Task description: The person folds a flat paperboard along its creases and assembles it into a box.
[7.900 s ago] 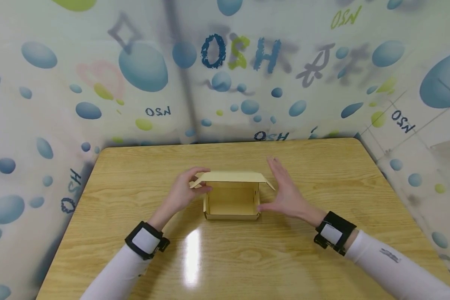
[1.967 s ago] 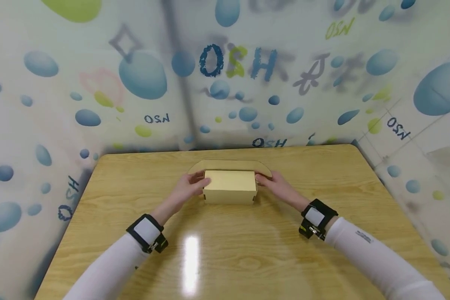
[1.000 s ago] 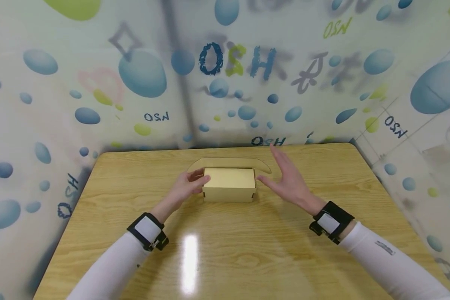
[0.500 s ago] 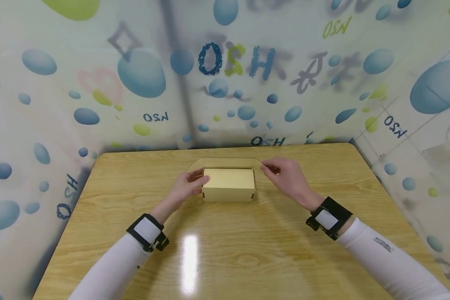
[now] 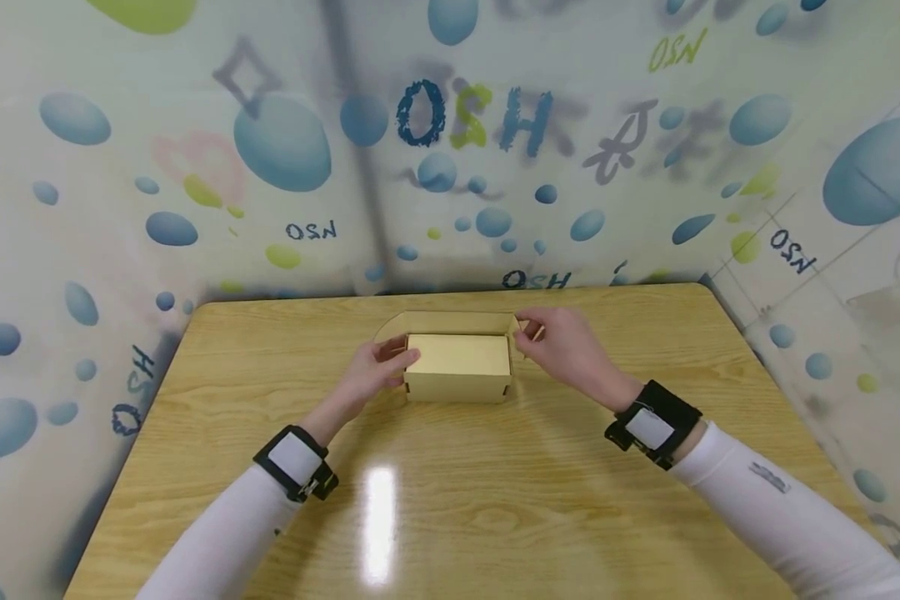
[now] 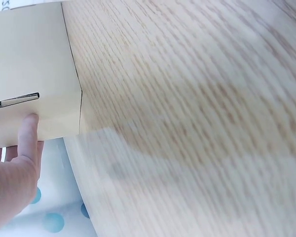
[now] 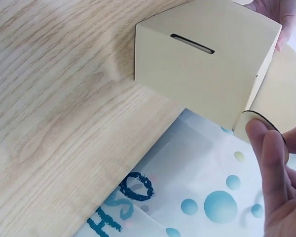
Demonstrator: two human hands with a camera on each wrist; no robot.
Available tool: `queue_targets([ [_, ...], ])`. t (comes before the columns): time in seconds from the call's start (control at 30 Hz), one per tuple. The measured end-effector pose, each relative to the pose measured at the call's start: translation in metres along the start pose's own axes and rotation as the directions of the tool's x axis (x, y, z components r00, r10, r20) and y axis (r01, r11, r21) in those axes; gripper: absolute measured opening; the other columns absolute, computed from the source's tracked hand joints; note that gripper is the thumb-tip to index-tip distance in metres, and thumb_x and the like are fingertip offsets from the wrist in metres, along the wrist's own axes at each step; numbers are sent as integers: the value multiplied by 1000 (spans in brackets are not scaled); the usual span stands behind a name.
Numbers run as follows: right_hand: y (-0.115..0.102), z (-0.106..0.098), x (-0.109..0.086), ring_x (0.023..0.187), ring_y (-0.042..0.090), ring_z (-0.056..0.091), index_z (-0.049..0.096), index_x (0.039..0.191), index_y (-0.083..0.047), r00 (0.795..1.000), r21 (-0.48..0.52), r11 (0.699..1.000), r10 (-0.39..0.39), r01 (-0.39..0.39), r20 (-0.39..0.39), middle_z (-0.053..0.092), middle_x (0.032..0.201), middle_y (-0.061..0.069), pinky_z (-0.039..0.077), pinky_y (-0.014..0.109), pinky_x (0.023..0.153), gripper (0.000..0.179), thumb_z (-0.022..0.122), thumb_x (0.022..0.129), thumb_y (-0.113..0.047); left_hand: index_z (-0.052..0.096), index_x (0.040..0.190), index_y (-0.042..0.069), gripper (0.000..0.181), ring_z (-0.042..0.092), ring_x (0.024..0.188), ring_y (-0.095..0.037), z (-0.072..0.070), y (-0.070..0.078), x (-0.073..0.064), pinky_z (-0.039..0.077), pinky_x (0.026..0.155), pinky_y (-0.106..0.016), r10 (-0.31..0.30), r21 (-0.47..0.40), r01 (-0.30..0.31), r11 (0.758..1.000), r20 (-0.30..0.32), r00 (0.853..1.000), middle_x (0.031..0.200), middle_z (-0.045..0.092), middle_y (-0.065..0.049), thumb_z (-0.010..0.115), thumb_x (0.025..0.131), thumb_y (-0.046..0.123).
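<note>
A small tan cardboard box (image 5: pixel 457 357) sits on the table, with a long flap (image 5: pixel 457 322) standing out behind it. My left hand (image 5: pixel 366 379) holds the box's left end, its thumb on the top edge. In the left wrist view, one fingertip of the left hand (image 6: pixel 19 173) presses the end wall of the box (image 6: pixel 32 59) below a narrow slot. At the far right corner, my right hand (image 5: pixel 570 346) pinches the flap's right tab, which is bent up. The right wrist view shows the tab (image 7: pixel 251 118) between thumb and fingers of the right hand (image 7: pixel 281 173).
The wood-grain table (image 5: pixel 450 500) extends in front of the box and to both sides. Behind its back edge rises a wall covering (image 5: pixel 270 200) printed with blue and green drops. Each wrist wears a black strap (image 5: pixel 296 462) with a small device.
Earlier the box's open side faced me; now a closed panel is up. The right hand let go, opened wide, then pinched the flap's right tab and bent it up. The left hand kept its hold.
</note>
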State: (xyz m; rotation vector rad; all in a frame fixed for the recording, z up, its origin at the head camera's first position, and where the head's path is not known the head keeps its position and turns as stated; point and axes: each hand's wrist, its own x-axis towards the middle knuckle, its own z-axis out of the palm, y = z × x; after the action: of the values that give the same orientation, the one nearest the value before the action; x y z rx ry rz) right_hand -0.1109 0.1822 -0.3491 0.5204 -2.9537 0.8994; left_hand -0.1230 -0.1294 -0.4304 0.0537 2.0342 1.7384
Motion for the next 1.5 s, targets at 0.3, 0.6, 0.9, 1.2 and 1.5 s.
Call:
queue_targets([
  [0.3,-8,0,3,51,12,65,66,137,3,995,96,992,81,-86,51,78,116,23,30,23,43,40,63,99,-11,32,164,4,71,44,154,-38,0,2,-1,46,119,-56,-2,-3,2,1000,4,1000,170,36,-21,62,107,33],
  [0.6,-12,-3,6,77,23,80,62,141,5,982,162,972,156,-172,108,75,123,27,29,24,43,45,63,100,-12,31,165,5,73,44,154,-38,0,2,-2,46,120,-56,7,5,-7,1000,12,1000,170,36,-20,62,106,36],
  [0.9,-11,-1,4,75,21,80,63,141,3,983,167,972,151,-166,100,71,131,30,28,25,43,44,61,100,-12,33,164,6,72,43,155,-36,1,2,-2,47,119,-55,-1,6,1,1000,0,1000,171,36,-18,63,106,35],
  [1.2,-10,2,4,78,23,80,63,141,4,984,179,969,153,-168,96,68,137,30,30,24,43,44,62,100,-12,-13,169,29,116,-14,166,-36,3,4,-5,8,131,-70,121,190,-85,978,-189,975,179,-16,-6,76,95,43],
  [1.5,-10,3,3,82,27,81,62,142,4,982,187,966,159,-176,101,67,139,30,34,25,43,44,61,101,-11,-7,169,33,112,-12,167,-34,-12,17,-8,7,132,-70,276,314,-202,928,-213,937,179,-14,2,77,95,40],
])
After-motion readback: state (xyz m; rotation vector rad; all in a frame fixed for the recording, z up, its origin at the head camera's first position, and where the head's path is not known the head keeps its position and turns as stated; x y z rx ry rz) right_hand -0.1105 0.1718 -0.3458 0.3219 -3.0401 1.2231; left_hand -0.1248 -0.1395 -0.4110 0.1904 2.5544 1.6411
